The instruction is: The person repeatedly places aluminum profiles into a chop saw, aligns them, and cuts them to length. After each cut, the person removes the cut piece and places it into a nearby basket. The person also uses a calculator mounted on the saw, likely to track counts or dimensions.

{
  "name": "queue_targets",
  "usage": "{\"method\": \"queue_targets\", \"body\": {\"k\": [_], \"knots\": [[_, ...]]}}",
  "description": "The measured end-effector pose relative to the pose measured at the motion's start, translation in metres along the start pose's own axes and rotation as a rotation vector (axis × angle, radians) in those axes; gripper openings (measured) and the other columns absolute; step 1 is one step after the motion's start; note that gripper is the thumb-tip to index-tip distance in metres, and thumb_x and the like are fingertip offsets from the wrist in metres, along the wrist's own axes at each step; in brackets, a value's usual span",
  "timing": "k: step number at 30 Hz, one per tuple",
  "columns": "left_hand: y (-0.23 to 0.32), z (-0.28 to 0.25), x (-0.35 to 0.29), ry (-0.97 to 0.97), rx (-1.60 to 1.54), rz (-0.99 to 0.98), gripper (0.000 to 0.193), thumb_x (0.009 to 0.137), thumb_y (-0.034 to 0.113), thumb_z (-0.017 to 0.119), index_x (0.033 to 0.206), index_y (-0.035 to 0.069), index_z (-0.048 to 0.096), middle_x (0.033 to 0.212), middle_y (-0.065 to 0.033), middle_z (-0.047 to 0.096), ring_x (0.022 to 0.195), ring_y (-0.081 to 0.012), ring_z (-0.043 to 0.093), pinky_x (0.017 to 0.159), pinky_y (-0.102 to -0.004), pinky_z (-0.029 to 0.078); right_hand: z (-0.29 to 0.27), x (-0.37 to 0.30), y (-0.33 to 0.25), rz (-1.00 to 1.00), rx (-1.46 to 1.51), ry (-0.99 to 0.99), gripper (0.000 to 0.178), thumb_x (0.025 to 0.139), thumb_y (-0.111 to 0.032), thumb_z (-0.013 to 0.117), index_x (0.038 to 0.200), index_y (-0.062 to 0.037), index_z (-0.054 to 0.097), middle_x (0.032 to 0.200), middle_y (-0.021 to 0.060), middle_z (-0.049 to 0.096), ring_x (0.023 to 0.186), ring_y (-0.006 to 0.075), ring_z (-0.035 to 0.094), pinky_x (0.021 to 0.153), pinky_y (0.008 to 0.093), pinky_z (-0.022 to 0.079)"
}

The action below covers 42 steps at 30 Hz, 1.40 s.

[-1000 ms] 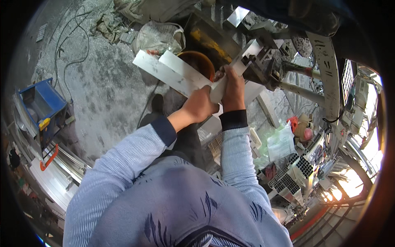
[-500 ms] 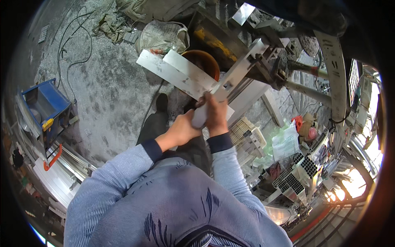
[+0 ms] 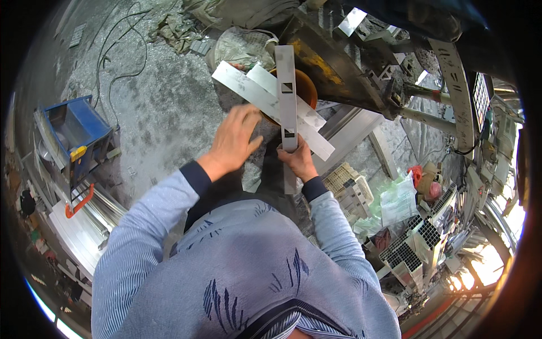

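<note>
Now the right hand wraps around one silver bar near its closer end, the bar stretching away past the grip with two dark cutouts in its face; the left hand, loosely spread, hovers left of it. Beyond the hands, two pale flat strips cross beneath, partly hiding one orange bucket.

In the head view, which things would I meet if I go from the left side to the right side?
Blue metal stand, left hand, metal bar with two cut-outs, cream plastic basket, pale curved beam with dark marks.
</note>
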<state>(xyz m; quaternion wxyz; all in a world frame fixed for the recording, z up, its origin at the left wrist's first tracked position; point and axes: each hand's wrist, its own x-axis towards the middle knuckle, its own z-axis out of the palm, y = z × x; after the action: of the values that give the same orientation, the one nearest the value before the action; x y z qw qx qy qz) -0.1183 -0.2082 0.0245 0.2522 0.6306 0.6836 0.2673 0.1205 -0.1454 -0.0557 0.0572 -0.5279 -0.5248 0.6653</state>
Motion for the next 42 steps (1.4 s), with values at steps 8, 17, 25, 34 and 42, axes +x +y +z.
{"method": "queue_targets", "body": {"k": [8, 17, 25, 34, 42], "knots": [[-0.022, -0.053, 0.053, -0.361, 0.589, 0.179, 0.027, 0.081, 0.013, 0.07, 0.107, 0.01, 0.061, 0.098, -0.0068, 0.065, 0.108, -0.0272, 0.063, 0.101, -0.0467, 0.045, -0.063, 0.003, -0.075, -0.347, -0.851, -0.24, 0.039, 0.068, -0.014, 0.076, 0.101, 0.0018, 0.063, 0.093, 0.023, 0.069, 0.094, 0.0457, 0.064, 0.083, 0.0487, 0.052], [-0.018, 0.021, -0.013, -0.306, -0.018, -0.342, 0.036, 0.075, 0.025, 0.079, 0.097, 0.002, 0.064, 0.077, -0.0218, 0.068, 0.078, -0.0457, 0.067, 0.074, -0.0532, 0.052, -0.093, -0.001, -0.091, -0.687, -0.834, 0.841, 0.056, 0.07, -0.008, 0.077, 0.124, -0.0074, 0.062, 0.121, 0.0133, 0.062, 0.124, 0.0399, 0.05, 0.109, 0.0489, 0.041], [0.03, 0.082, -0.013, -0.26, -0.21, -0.463, 0.041, 0.078, 0.027, 0.081, 0.099, -0.001, 0.061, 0.087, -0.028, 0.069, 0.088, -0.048, 0.068, 0.077, -0.0534, 0.053, -0.087, 0.038, -0.047, -0.094, 0.525, 0.383, 0.083, 0.093, -0.014, 0.071, 0.158, 0.0033, 0.021, 0.122, 0.0211, 0.062, 0.107, 0.0282, 0.067, 0.092, 0.0374, 0.056], [0.039, 0.101, -0.01, -0.308, -0.472, -0.549, 0.053, 0.077, 0.025, 0.08, 0.113, -0.009, 0.061, 0.099, -0.0319, 0.07, 0.096, -0.0499, 0.068, 0.084, -0.0488, 0.055, -0.11, 0.079, -0.071, -0.225, 0.603, 0.216, 0.068, 0.099, -0.007, 0.063, 0.159, -0.0064, 0.031, 0.127, 0.018, 0.063, 0.112, 0.0264, 0.066, 0.095, 0.0392, 0.056], [0.032, 0.117, -0.01, -0.251, -0.49, -0.558, 0.049, 0.078, 0.021, 0.078, 0.111, -0.011, 0.062, 0.093, -0.0331, 0.069, 0.095, -0.0481, 0.069, 0.082, -0.0469, 0.056, -0.122, 0.084, -0.086, -0.366, 0.405, 0.249, 0.061, 0.1, -0.006, 0.061, 0.156, -0.0078, 0.037, 0.126, 0.0132, 0.064, 0.112, 0.0235, 0.064, 0.102, 0.0397, 0.052]]}}
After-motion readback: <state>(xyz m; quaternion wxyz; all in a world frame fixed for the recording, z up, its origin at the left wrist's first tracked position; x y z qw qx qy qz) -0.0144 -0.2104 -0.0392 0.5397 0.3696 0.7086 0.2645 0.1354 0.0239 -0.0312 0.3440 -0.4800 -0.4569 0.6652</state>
